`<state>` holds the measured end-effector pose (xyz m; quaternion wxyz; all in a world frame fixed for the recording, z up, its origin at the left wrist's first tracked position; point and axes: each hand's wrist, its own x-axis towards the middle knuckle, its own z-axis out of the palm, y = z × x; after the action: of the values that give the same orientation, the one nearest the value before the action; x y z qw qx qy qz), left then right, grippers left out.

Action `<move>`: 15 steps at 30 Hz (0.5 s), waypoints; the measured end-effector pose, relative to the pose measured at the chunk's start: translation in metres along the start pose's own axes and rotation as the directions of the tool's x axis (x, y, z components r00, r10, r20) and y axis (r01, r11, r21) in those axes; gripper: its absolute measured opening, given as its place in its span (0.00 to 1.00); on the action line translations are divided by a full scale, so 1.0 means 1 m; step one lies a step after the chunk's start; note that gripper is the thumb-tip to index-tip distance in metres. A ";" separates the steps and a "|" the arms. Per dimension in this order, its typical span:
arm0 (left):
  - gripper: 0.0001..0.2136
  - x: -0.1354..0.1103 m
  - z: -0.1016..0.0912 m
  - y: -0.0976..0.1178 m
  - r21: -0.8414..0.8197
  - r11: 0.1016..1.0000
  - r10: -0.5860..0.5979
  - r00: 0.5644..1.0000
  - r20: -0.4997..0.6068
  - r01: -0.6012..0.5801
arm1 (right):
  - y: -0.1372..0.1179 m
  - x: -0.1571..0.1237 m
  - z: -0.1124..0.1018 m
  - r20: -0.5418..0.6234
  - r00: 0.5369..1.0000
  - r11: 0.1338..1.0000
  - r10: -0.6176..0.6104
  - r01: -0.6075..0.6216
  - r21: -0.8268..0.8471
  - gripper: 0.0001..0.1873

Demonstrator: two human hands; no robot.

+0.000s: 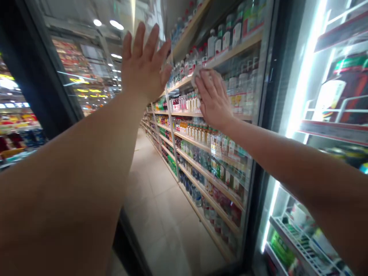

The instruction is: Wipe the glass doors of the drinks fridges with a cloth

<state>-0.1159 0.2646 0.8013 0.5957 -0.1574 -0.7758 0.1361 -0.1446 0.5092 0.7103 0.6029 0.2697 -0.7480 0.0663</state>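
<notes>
A dark-framed glass fridge door stands in front of me. My left hand is raised with its fingers spread, palm towards the glass. Nothing shows in it, and I cannot tell whether the palm touches the pane. To its right, my right hand presses a whitish wipe or cloth to the glass. Most of the cloth is hidden under the fingers; only its edge shows at the fingertips. Through the pane, or mirrored in it, appear rows of bottles.
On the right is a lit fridge interior with dark bottles and a white wire rack of packets. Long shelves of drinks run back along a tiled floor. The door's dark frame stands beside my right forearm.
</notes>
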 end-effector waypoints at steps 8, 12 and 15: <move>0.29 -0.004 -0.010 0.006 0.000 1.000 0.000 1.000 0.009 0.000 | 0.026 0.028 -0.011 -0.070 0.991 0.993 0.111 -0.108 0.043 0.37; 0.29 -0.006 -0.016 0.007 -0.004 1.000 0.010 1.000 0.027 -0.010 | 0.011 0.005 -0.003 -0.025 0.999 0.999 -0.048 0.048 0.005 0.36; 0.29 -0.006 -0.023 0.013 -0.012 1.000 0.027 0.999 0.033 -0.026 | 0.007 0.001 -0.007 0.038 0.987 0.987 -0.156 0.158 -0.044 0.34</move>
<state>-0.0912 0.2745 0.7968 0.5799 -0.1688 -0.7842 0.1421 -0.1423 0.5176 0.7144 0.5992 0.3147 -0.7361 -0.0034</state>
